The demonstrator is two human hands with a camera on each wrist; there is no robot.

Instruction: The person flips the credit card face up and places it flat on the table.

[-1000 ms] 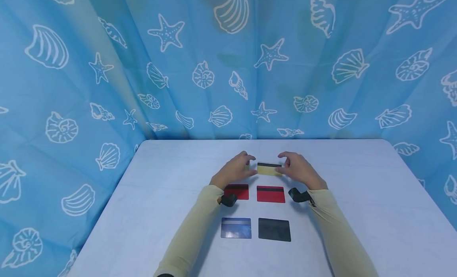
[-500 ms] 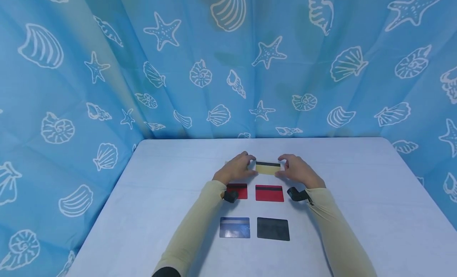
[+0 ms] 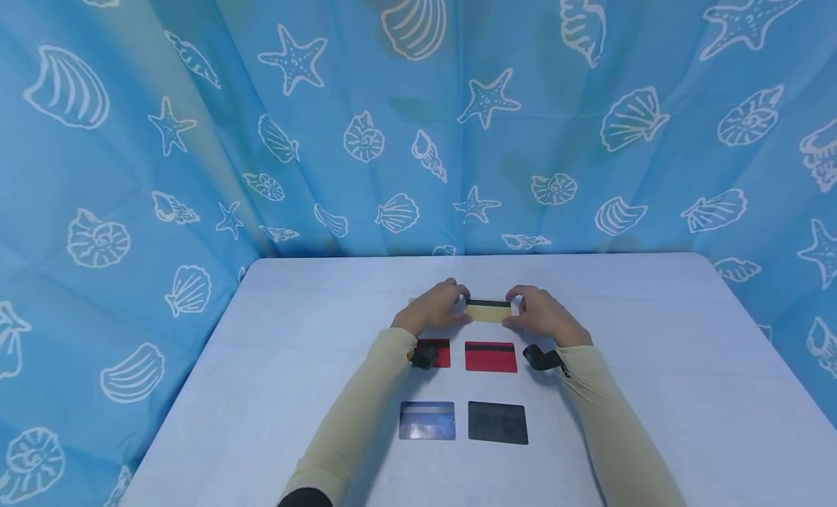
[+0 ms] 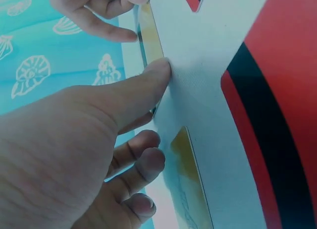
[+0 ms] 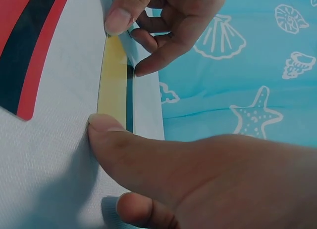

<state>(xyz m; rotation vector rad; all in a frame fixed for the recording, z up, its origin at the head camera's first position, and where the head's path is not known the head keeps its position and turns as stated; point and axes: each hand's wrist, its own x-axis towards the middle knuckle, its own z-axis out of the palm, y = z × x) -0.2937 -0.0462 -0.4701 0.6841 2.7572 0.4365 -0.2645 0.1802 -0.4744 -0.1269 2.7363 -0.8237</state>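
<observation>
A yellow card with a black stripe [image 3: 487, 313] lies at the back of the table between both hands. My left hand [image 3: 433, 309] pinches its left end, thumb on the near edge and index finger at the far edge. At its right end my right hand [image 3: 546, 317] pinches it the same way. Under the loose fingers of the left hand, the left wrist view shows a second yellow card [image 4: 188, 184], mostly hidden in the head view. Nearer lie two red cards: one uncovered [image 3: 490, 358], the other [image 3: 442, 354] partly behind the left wrist camera.
A blue-grey card [image 3: 427, 422] and a black card [image 3: 497, 423] lie side by side at the front, between the forearms. All rest on a white table [image 3: 294, 333]. Behind and to the left hangs a blue curtain [image 3: 366, 173] with shells and starfish.
My right thumb has slid off the yellow card's face to its near edge, and the right index finger has come down to the far edge. The left fingers have closed on the left end.
</observation>
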